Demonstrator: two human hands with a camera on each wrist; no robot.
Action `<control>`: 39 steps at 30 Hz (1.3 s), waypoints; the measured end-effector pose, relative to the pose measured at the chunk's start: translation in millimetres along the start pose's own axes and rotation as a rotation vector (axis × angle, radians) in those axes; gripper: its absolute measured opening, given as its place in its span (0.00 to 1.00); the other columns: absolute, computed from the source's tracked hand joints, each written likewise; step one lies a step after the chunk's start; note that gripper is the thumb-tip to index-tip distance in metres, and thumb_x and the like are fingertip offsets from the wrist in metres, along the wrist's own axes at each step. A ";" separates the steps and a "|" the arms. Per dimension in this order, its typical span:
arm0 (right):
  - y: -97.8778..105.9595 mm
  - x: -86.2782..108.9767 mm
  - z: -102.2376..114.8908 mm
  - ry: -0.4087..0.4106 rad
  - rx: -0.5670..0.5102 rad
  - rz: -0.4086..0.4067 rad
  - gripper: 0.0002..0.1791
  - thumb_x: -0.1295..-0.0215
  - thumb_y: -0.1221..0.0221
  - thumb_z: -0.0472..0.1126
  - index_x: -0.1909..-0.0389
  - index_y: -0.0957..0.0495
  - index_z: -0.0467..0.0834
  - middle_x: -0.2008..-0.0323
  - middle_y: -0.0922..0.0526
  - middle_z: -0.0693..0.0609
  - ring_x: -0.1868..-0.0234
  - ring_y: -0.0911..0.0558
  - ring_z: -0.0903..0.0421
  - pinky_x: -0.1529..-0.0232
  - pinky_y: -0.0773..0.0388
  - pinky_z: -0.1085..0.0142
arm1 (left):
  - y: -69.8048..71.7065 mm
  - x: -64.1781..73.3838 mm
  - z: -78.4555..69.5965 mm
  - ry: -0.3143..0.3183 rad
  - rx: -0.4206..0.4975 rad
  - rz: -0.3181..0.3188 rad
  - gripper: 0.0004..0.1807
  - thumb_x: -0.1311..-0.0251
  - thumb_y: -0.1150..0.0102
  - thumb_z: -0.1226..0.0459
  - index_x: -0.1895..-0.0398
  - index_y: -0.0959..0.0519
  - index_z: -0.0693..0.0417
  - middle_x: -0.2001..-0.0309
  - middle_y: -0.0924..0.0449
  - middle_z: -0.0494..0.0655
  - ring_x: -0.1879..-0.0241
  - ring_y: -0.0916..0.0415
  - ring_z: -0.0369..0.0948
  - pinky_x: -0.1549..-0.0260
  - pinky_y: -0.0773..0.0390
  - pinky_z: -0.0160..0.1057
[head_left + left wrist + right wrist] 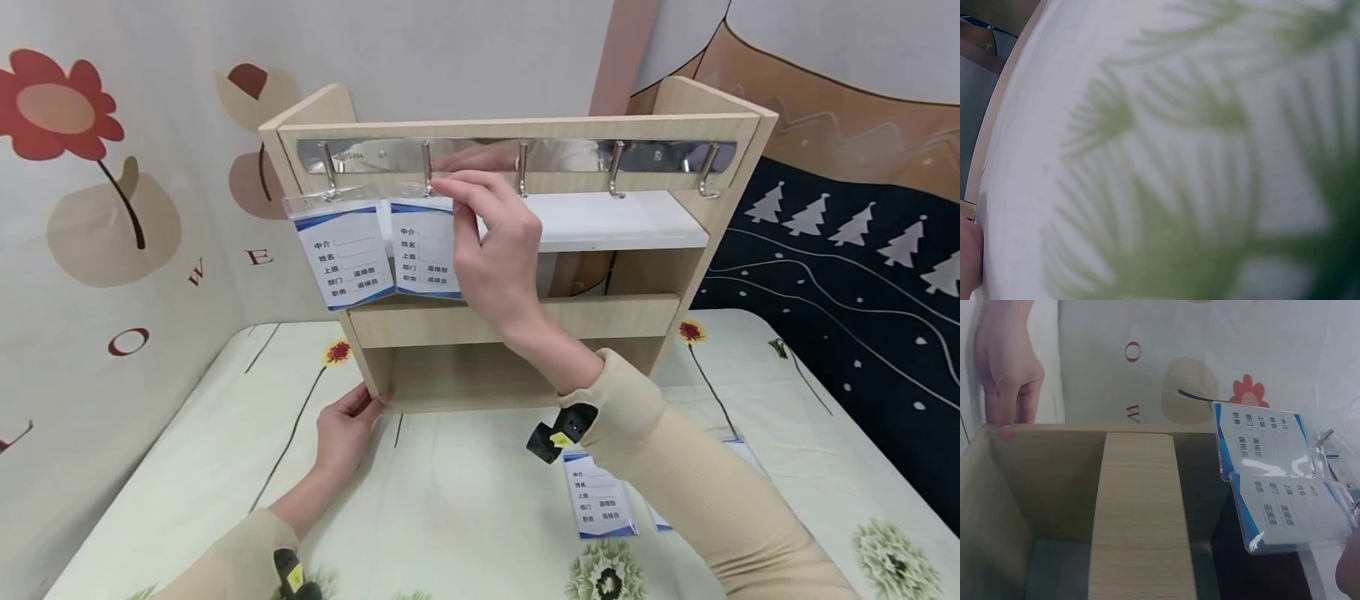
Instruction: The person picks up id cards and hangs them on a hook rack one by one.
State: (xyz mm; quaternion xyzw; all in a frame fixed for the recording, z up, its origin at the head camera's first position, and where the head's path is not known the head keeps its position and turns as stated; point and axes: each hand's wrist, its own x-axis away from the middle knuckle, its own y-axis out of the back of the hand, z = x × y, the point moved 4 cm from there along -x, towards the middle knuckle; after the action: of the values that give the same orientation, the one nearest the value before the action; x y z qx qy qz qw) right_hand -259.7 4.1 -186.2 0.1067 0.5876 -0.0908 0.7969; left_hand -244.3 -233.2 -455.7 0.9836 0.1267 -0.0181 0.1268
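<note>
A pale wooden shelf unit (517, 321) stands on the bed-like surface, with a shiny metal hook rail (450, 154) across its upper front. On the leftmost hook hangs a clear badge holder (345, 254) with a white and blue card, slightly tilted. At the second hook is another badge holder (422, 250); my right hand (498, 250) pinches its top edge, fingertips right by the hook. In the right wrist view, the two badge holders overlap. My left hand (347, 429) grips the unit's lower left corner, its fingers (1007, 412) at the side panel's edge.
Several hooks farther right on the rail hold nothing. More badge holders (598, 496) lie on the flowered cloth (465, 508) in front, partly under the right sleeve (675, 450). A white inner shelf (615, 221) sits behind the hooks. Printed curtains (165, 75) stand behind.
</note>
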 end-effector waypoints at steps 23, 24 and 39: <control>66.3 66.5 -13.4 0.039 0.004 0.165 0.15 0.37 0.40 0.19 0.51 0.15 0.31 0.48 0.15 0.38 0.47 0.15 0.48 0.52 0.18 0.70 | 0.1 2.5 -4.9 -0.016 -0.020 -0.009 0.24 0.29 0.40 0.69 0.31 0.27 0.63 0.35 0.24 0.58 0.38 0.24 0.51 0.54 0.22 0.20; 71.0 70.9 -15.7 -0.001 -0.029 0.182 0.16 0.38 0.40 0.17 0.50 0.16 0.30 0.48 0.15 0.38 0.47 0.15 0.48 0.51 0.18 0.70 | 0.4 2.4 -4.9 -0.016 -0.016 -0.012 0.24 0.29 0.40 0.69 0.31 0.27 0.64 0.36 0.24 0.59 0.38 0.24 0.51 0.54 0.22 0.20; 121.0 127.9 -30.7 -0.371 -0.107 0.270 0.21 0.38 0.39 0.17 0.44 0.19 0.30 0.49 0.16 0.34 0.47 0.16 0.55 0.43 0.21 0.68 | 0.6 1.9 -4.0 -0.020 0.011 -0.019 0.24 0.30 0.40 0.71 0.32 0.27 0.66 0.36 0.25 0.61 0.39 0.24 0.49 0.54 0.22 0.22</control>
State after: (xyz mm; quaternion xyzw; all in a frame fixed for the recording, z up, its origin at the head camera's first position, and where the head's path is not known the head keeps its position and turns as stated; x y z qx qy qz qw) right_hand -217.7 126.4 -309.6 0.1232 0.4155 0.0299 0.9007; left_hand -242.3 -232.3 -451.8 0.9828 0.1346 -0.0296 0.1226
